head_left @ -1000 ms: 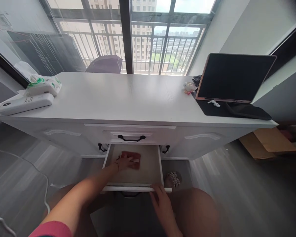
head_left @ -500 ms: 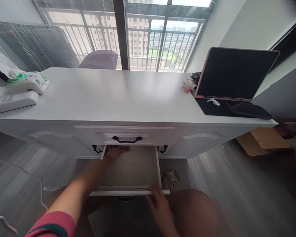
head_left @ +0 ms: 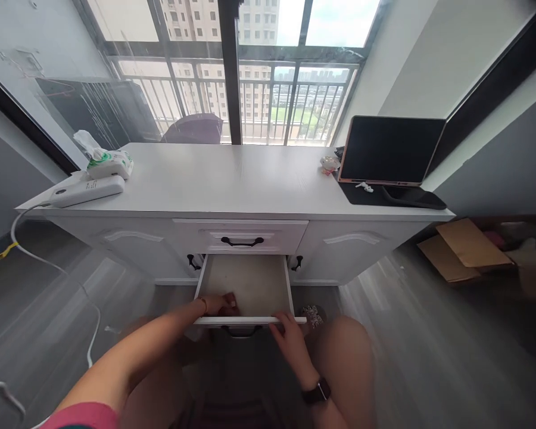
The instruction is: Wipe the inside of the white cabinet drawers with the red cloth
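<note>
A white drawer [head_left: 254, 286] is pulled out from the cabinet, and its pale bottom shows nothing lying on the visible part. My left hand [head_left: 222, 304] is inside it, low by the front left corner, with the fingers curled down. Whatever those fingers hold, if anything, is hidden. My right hand [head_left: 290, 339] grips the top edge of the drawer front near its right end, fingers over the rim and thumb on the outer side. A dark smartwatch [head_left: 319, 391] is on the right wrist.
On the white cabinet top [head_left: 232, 179] are a tissue pack [head_left: 111, 164], a white power strip [head_left: 89, 190], a laptop-like screen [head_left: 388, 149] and a small figurine [head_left: 329, 165]. A closed upper drawer [head_left: 241, 232] is above. A cardboard box [head_left: 473, 250] lies on the floor at right.
My left hand has moved from the back left of the drawer towards its front, and its fingers have curled in. My right hand stays on the drawer front. The view has tilted up.
</note>
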`<state>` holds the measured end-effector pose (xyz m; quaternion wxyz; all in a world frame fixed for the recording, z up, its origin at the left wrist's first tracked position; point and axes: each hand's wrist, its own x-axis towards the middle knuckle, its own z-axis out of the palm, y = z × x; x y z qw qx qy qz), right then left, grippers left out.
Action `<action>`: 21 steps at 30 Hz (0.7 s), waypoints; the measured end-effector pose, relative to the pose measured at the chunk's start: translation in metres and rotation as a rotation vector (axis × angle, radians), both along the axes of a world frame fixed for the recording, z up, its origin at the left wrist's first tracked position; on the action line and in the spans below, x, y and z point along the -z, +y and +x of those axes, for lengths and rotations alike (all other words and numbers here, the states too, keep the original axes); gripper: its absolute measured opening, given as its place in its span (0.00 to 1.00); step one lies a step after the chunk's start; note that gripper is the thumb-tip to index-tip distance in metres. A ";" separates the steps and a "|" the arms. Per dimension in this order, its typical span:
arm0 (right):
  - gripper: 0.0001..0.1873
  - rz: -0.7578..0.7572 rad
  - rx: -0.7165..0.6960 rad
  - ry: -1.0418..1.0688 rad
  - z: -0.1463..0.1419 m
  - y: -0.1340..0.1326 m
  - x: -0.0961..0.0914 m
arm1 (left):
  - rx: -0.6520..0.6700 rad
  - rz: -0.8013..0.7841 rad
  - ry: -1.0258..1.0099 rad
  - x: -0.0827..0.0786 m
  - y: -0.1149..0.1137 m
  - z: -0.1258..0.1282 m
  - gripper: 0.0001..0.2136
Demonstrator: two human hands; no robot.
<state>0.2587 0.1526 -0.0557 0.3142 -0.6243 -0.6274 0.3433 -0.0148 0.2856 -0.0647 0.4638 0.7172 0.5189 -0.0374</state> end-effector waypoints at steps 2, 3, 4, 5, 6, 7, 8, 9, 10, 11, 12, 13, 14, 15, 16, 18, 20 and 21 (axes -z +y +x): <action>0.14 0.006 -0.049 -0.020 0.004 0.000 -0.004 | 0.080 -0.024 0.019 -0.014 -0.001 0.003 0.14; 0.15 0.008 -0.073 -0.031 0.006 0.000 -0.007 | 0.123 -0.026 0.021 -0.023 -0.002 0.004 0.17; 0.15 0.009 -0.090 -0.046 0.009 -0.001 -0.009 | 0.164 -0.015 0.019 -0.033 -0.004 0.003 0.22; 0.16 0.007 -0.096 -0.068 0.012 -0.002 -0.012 | 0.192 0.015 0.008 -0.045 -0.008 0.000 0.26; 0.17 0.002 -0.091 -0.100 0.014 -0.003 -0.015 | 0.194 0.062 -0.005 -0.057 -0.013 -0.004 0.30; 0.17 -0.004 -0.078 -0.139 0.017 -0.005 -0.018 | 0.161 0.122 -0.019 -0.070 -0.020 -0.009 0.33; 0.17 -0.007 -0.065 -0.182 0.019 -0.007 -0.020 | 0.088 0.192 -0.036 -0.083 -0.029 -0.016 0.34; 0.18 -0.004 -0.059 -0.229 0.021 -0.008 -0.023 | -0.013 0.264 -0.058 -0.096 -0.039 -0.023 0.35; 0.18 0.004 -0.063 -0.278 0.023 -0.009 -0.027 | -0.130 0.332 -0.099 -0.106 -0.051 -0.031 0.35; 0.17 0.018 -0.079 -0.328 0.025 -0.009 -0.030 | -0.268 0.385 -0.162 -0.115 -0.064 -0.039 0.34; 0.17 0.035 -0.108 -0.374 0.028 -0.008 -0.034 | -0.426 0.416 -0.258 -0.121 -0.078 -0.046 0.33; 0.16 0.052 -0.147 -0.414 0.031 -0.005 -0.037 | -0.600 0.417 -0.384 -0.124 -0.093 -0.051 0.30; 0.15 0.066 -0.190 -0.447 0.035 -0.001 -0.040 | -0.783 0.374 -0.526 -0.125 -0.108 -0.055 0.26; 0.14 0.075 -0.234 -0.470 0.039 0.004 -0.043 | -0.965 0.288 -0.666 -0.123 -0.124 -0.057 0.23; 0.13 0.079 -0.277 -0.478 0.043 0.010 -0.045 | -1.133 0.171 -0.792 -0.119 -0.140 -0.056 0.20; 0.10 0.074 -0.351 -0.448 0.051 0.022 -0.046 | -1.397 -0.076 -0.980 -0.105 -0.170 -0.046 0.16; 0.10 0.040 -0.390 -0.355 0.057 0.032 -0.044 | -1.589 -0.247 -1.116 -0.089 -0.195 -0.028 0.14; 0.10 0.012 -0.398 -0.299 0.059 0.035 -0.042 | -1.658 -0.313 -1.168 -0.081 -0.206 -0.018 0.13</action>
